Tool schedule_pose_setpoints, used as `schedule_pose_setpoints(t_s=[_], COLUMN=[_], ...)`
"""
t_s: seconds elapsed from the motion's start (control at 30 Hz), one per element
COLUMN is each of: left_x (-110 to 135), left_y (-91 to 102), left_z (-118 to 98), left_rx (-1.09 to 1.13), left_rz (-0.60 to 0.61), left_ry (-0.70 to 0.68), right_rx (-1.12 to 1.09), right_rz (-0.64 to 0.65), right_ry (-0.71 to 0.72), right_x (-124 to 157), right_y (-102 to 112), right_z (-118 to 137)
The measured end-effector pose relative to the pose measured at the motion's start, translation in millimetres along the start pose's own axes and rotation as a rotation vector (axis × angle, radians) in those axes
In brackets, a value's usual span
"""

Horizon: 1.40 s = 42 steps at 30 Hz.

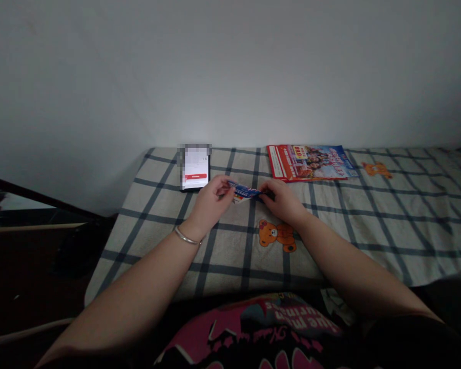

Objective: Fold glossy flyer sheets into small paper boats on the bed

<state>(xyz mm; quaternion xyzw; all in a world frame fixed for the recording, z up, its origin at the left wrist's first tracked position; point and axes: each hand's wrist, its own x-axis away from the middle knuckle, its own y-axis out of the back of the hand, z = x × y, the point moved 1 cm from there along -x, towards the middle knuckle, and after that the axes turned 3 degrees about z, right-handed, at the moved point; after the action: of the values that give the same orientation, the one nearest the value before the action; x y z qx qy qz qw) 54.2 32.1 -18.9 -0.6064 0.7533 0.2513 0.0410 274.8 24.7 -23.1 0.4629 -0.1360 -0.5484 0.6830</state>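
My left hand (211, 202) and my right hand (282, 200) both pinch a small folded piece of printed paper (245, 191), blue and red, held just above a checked bedsheet (369, 215). The left fingers grip its left end, the right fingers its right end. A thin bangle sits on my left wrist. The paper's underside is hidden.
A lit phone (195, 168) lies on the sheet behind my left hand. A colourful flyer (309, 162) lies flat at the back right near the wall. Orange bear prints dot the sheet. The bed's left edge drops to dark floor.
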Motion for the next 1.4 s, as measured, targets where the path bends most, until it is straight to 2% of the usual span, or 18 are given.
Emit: schedule_pose_setpoints(t_s=[0.13,0.2,0.37,0.6,0.8,0.97,1.07,1.2,1.4], left_x=[4,4,2,7,8,12,19,28,21], left_y=[4.2,5.7,4.6,-7.3,-6.1,-10.6,-15.5,-16.2,-11.3], left_z=[-13,-15,-13,-13,-14,-21,-23,-15,-3], left_rx=[-0.288,-0.412,-0.719,-0.942,-1.026,-1.030,-0.988,-0.969,-0.923], left_rz=[0.049,0.119,0.251,0.353,0.346,0.350,0.397,0.475,0.554], left_ry=[-0.239,-0.345,-0.361,-0.426,-0.341,-0.241,-0.251,-0.267,-0.306], right_rx=[0.024,0.053,0.175,0.382,0.341,0.286,0.279,0.254,0.267], right_rz=[-0.065,-0.094,-0.113,0.051,0.084,0.148,0.180,0.208,0.197], right_ry=[-0.001,-0.013,0.000,0.159,0.186,0.271,0.303,0.333,0.358], right_x=[0,0,1,2,4,5,4,3,4], right_y=[4,7,10,10,14,17,19,20,19], right_z=[0,-2,-2,7,2,-1,0,1,-2])
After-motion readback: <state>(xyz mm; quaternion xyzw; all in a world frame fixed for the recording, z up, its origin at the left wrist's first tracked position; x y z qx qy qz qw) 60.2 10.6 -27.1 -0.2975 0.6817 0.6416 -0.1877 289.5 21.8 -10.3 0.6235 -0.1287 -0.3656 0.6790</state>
